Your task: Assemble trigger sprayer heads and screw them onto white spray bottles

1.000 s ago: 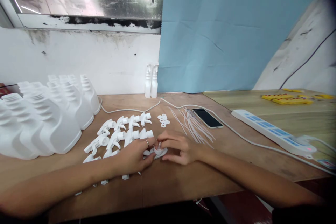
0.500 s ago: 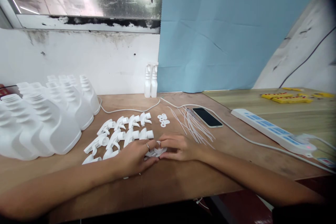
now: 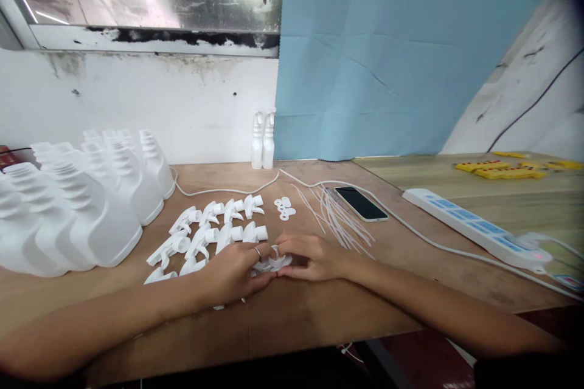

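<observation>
My left hand (image 3: 237,270), with a ring on one finger, and my right hand (image 3: 314,256) meet fingertip to fingertip near the table's front. Between them are small thin white plastic pieces (image 3: 272,264), partly hidden by the fingers; one edge looks ring-like, much like a washer. Both hands have curled fingers closed at these pieces. Left of and behind my left hand lie rows of white spray bottle trigger heads (image 3: 201,237), some covered by that hand and forearm. Beyond the fingertips is a small group of flat white washers (image 3: 285,208).
White bottles (image 3: 82,213) stand packed at the left. Two spray bottles (image 3: 262,141) with heads stand against the wall. Thin white tubes (image 3: 342,222), a phone (image 3: 361,203), a white cable (image 3: 410,230) and a power strip (image 3: 474,228) lie rightward. Yellow items (image 3: 506,170) lie farther right.
Both hands stay in nearly the same place, with only slight finger movement at the white pieces. The whole view has shifted very slightly.
</observation>
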The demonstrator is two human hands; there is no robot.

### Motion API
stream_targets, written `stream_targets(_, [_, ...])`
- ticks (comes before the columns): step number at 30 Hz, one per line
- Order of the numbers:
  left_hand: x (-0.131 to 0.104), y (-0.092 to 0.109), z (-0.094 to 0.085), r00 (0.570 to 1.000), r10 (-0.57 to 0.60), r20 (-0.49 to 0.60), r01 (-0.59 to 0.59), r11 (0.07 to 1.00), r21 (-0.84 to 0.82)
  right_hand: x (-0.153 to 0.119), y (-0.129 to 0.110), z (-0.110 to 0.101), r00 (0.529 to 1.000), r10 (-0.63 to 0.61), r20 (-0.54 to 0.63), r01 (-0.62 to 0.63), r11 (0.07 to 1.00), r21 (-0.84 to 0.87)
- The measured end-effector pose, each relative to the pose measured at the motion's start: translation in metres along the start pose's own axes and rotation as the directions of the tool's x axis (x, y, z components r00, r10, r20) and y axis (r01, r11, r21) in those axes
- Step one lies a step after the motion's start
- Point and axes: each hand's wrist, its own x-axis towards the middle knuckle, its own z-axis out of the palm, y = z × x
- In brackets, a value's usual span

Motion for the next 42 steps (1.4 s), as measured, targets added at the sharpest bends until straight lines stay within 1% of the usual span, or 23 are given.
stream_targets(6, [0.0,-0.002,0.002,0.999,-0.034,0.019,0.033,0.999,0.023,0.001,0.003,0.0,0.996,-0.089,0.025,0.091,0.99,-0.11])
stream_targets(11, [0.001,-0.001,0.002,1.0,-0.03,0.009,0.03,0.999,0.016,0.001,0.002,0.001,0.993,-0.112,-0.035,0.107,0.986,-0.132])
stream_targets(15, [0.0,-0.001,0.003,0.999,-0.035,0.021,0.035,0.999,0.006,-0.001,0.004,0.002,0.992,-0.128,-0.019,0.123,0.981,-0.151])
stream_targets(17, [0.0,-0.001,0.003,0.997,-0.06,0.039,0.06,0.998,-0.007,-0.002,0.006,0.002,0.992,-0.123,-0.004,0.12,0.98,-0.158])
stream_targets(19, [0.0,-0.001,0.003,0.99,-0.125,0.063,0.128,0.99,-0.058,-0.002,0.008,0.001,0.992,-0.123,0.021,0.125,0.982,-0.144])
stream_targets(21, [0.0,0.0,0.003,0.978,-0.184,0.095,0.195,0.973,-0.125,-0.002,0.008,-0.002,0.992,-0.127,0.016,0.128,0.989,-0.077])
stream_targets(22, [0.0,0.001,0.003,0.975,-0.193,0.111,0.208,0.967,-0.146,-0.001,0.008,-0.004,0.994,-0.114,-0.005,0.113,0.993,-0.032])
stream_targets(24, [0.0,0.002,0.002,0.975,-0.181,0.127,0.199,0.97,-0.14,0.001,0.008,-0.011,0.996,-0.041,-0.084,0.043,0.999,0.02])
stream_targets(25, [0.0,0.002,0.002,0.976,-0.175,0.129,0.191,0.974,-0.122,0.001,0.009,-0.015,0.992,0.004,-0.127,-0.005,1.0,-0.002])
stream_targets(26, [0.0,0.003,0.002,0.978,-0.165,0.126,0.179,0.978,-0.106,0.001,0.011,-0.02,0.986,0.029,-0.166,-0.04,0.997,-0.062])
stream_targets(28, [0.001,0.003,0.002,0.985,-0.135,0.111,0.146,0.985,-0.091,0.0,0.019,-0.031,0.979,0.007,-0.205,-0.061,0.964,-0.258])
stream_targets(30, [0.002,0.004,0.001,0.989,-0.101,0.105,0.111,0.989,-0.095,-0.004,0.03,-0.044,0.983,-0.016,-0.18,-0.066,0.894,-0.444])
stream_targets(32, [0.003,0.005,0.0,0.991,-0.087,0.104,0.098,0.99,-0.103,-0.011,0.043,-0.057,0.985,0.054,-0.162,-0.134,0.834,-0.535])
stream_targets(33, [0.003,0.006,-0.001,0.991,-0.086,0.101,0.097,0.99,-0.103,-0.014,0.049,-0.063,0.978,0.12,-0.173,-0.197,0.81,-0.552])
stream_targets(34, [0.003,0.006,-0.001,0.992,-0.085,0.095,0.094,0.991,-0.099,-0.017,0.054,-0.068,0.962,0.202,-0.183,-0.271,0.784,-0.559])
stream_targets(35, [0.003,0.007,-0.002,0.992,-0.084,0.089,0.092,0.991,-0.093,-0.02,0.058,-0.073,0.937,0.295,-0.187,-0.349,0.755,-0.555])
stream_targets(36, [0.003,0.007,-0.002,0.992,-0.088,0.088,0.096,0.992,-0.086,-0.022,0.061,-0.076,0.902,0.395,-0.175,-0.422,0.723,-0.547])
stream_targets(38, [0.003,0.006,-0.002,0.989,-0.113,0.099,0.121,0.989,-0.08,-0.026,0.065,-0.078,0.817,0.567,-0.111,-0.532,0.664,-0.525])
stream_targets(40, [0.004,0.004,-0.002,0.982,-0.147,0.116,0.157,0.984,-0.085,-0.027,0.068,-0.076,0.73,0.683,-0.03,-0.605,0.625,-0.494])
stream_targets(42, [0.004,0.002,-0.001,0.978,-0.172,0.122,0.183,0.979,-0.089,-0.028,0.071,-0.073,0.649,0.761,0.019,-0.672,0.585,-0.454])
